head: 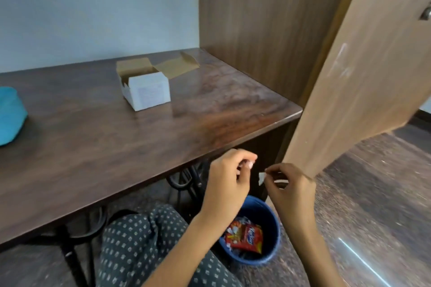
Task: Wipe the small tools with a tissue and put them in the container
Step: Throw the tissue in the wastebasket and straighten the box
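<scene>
- Landmark: the wooden table [116,147], seen from above and in front; every place below is given relative to it.
- Container: a small white cardboard box [145,89] stands on the table toward its rear, flaps folded open; its inside is not visible from this angle, so whether any tools lie in it cannot be told.
- Left hand [227,178]: held just off the table's front edge near the right corner; fingers curled together around a small pale thing, probably a wad of tissue, though the view is too blurred to be sure.
- Right hand [290,190]: beside the left, farther out past the table's right corner; thumb and forefinger pinch a small white scrap of tissue [261,177]; a thin pin-like tool may lie in the same pinch, but it is too small to confirm.
- Below both hands, on the floor beside the table's right end: a blue bin [270,214] holding red snack wrappers [247,236] and bits of paper.
- At the table's left edge: part of a turquoise object [10,115]; right of the table: an open wooden door [363,65].
- Progress (judged): no loose tools show on the table; the wiping seems at or near its end; what remains is likely dropping the tissue in the bin, boxing any tool in hand, and closing the box.
</scene>
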Motion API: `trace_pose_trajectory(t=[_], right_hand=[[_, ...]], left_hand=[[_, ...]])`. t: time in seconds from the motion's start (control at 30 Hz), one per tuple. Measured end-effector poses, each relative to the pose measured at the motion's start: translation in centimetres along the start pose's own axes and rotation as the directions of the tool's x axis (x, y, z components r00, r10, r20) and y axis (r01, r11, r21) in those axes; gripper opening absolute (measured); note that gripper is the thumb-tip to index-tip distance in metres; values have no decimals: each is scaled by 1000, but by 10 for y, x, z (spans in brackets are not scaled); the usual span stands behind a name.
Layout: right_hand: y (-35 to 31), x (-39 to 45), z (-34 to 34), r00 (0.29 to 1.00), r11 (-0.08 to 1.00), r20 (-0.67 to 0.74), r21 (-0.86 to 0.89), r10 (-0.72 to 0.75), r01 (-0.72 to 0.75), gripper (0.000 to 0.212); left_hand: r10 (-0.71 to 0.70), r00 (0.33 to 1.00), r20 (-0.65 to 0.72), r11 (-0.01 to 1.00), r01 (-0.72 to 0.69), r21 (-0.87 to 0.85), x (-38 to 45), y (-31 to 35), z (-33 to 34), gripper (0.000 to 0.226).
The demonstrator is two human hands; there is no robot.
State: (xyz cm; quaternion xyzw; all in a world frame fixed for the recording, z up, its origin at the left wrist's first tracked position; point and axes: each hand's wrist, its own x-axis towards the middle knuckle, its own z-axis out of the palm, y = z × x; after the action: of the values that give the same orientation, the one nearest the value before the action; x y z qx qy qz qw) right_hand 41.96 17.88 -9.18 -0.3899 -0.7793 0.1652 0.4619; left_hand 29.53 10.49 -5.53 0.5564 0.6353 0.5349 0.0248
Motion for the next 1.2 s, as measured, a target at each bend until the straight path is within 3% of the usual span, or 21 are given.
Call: trace_pose_trajectory(t=[0.1, 0.23, 0.47, 0.7, 0.97, 1.2], right_hand=[[44, -19, 14, 986, 980, 15, -115, 164, -161, 10], [99, -34, 54, 916, 896, 51, -232, 399, -378, 7], [156, -40, 96, 799, 772, 157, -419, 580, -479, 14], [168, -46, 112, 744, 743, 268, -518, 612, -424, 17], [134, -30, 81, 734, 743, 245, -458, 633, -488, 20], [31, 7, 5, 849, 899, 362, -354, 385, -257, 13]], left_hand=[[-63, 992, 106, 998, 64, -8, -13, -26, 45, 19], [-220, 951, 217, 975, 209, 70, -21, -77, 94, 20], [-394, 871, 293, 909, 324, 262, -28, -124, 134, 18], [-414, 848, 331, 901, 329, 283, -30, -131, 142, 18], [-370, 876, 309, 924, 312, 223, -30, -126, 127, 16], [-122, 979, 162, 990, 109, 87, 3, -50, 59, 20]])
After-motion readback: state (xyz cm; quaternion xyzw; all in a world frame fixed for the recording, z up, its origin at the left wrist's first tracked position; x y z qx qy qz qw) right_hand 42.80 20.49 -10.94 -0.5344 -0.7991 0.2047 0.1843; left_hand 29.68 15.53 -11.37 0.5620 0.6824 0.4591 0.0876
